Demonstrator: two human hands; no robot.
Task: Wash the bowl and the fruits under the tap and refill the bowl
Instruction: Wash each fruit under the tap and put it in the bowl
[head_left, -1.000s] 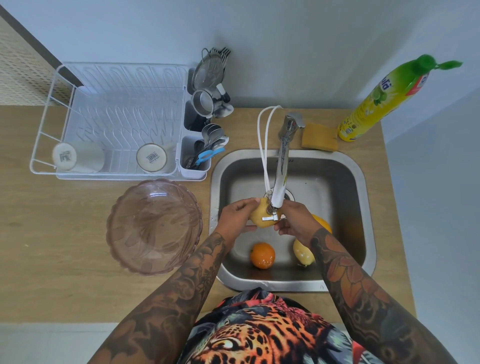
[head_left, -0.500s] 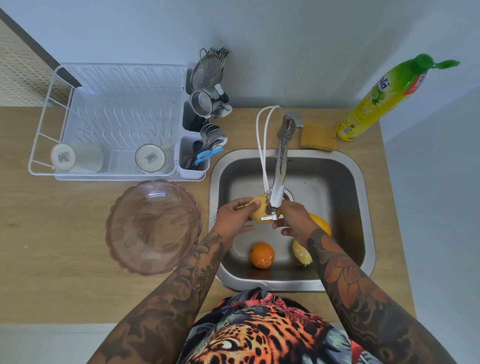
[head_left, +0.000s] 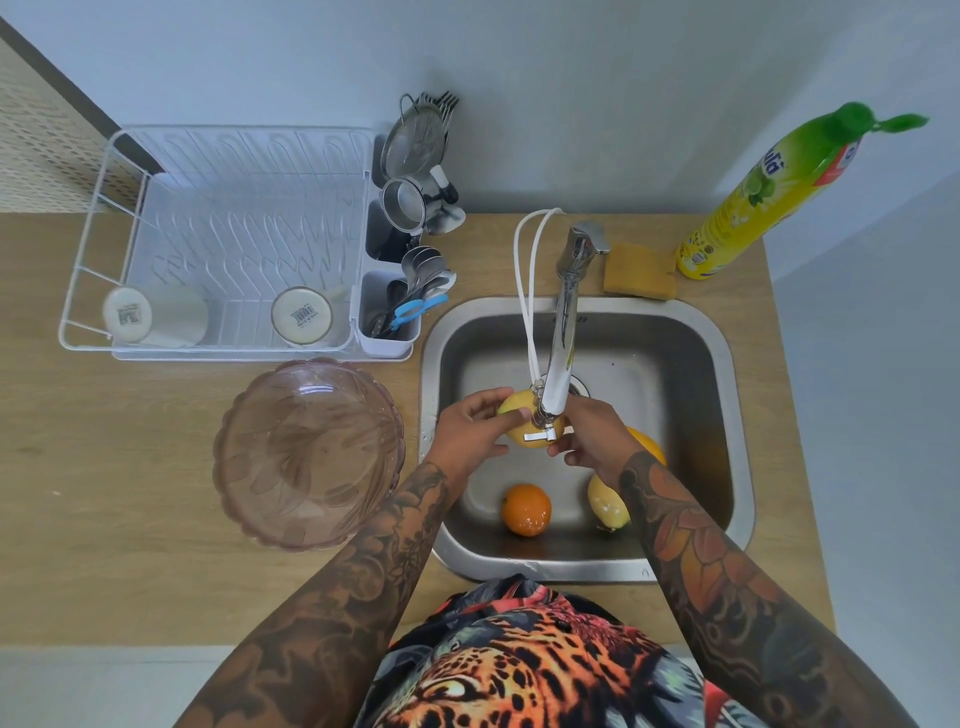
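A yellow fruit (head_left: 519, 415) was held under the tap (head_left: 558, 353) over the sink (head_left: 675, 322). The left hand (head_left: 467, 434) was curled round its left side, thumb on top; the right hand (head_left: 592, 436) was curled against its right side, fingertips touching it. Three more fruits lay in the sink: an orange (head_left: 525, 509) near the front wall, a lemon (head_left: 607, 501) just beside the right forearm, and an orange fruit (head_left: 647, 444) partly hidden behind the right wrist. The bowl (head_left: 309, 452) stood on the table (head_left: 104, 493), left of the sink, holding no fruit. Behind it, the rack (head_left: 234, 244) held two upturned cups (head_left: 150, 314) (head_left: 304, 317); its caddy (head_left: 387, 322) held cutlery and scissors. A sponge (head_left: 640, 270) and a bottle (head_left: 769, 200) stood behind the sink.
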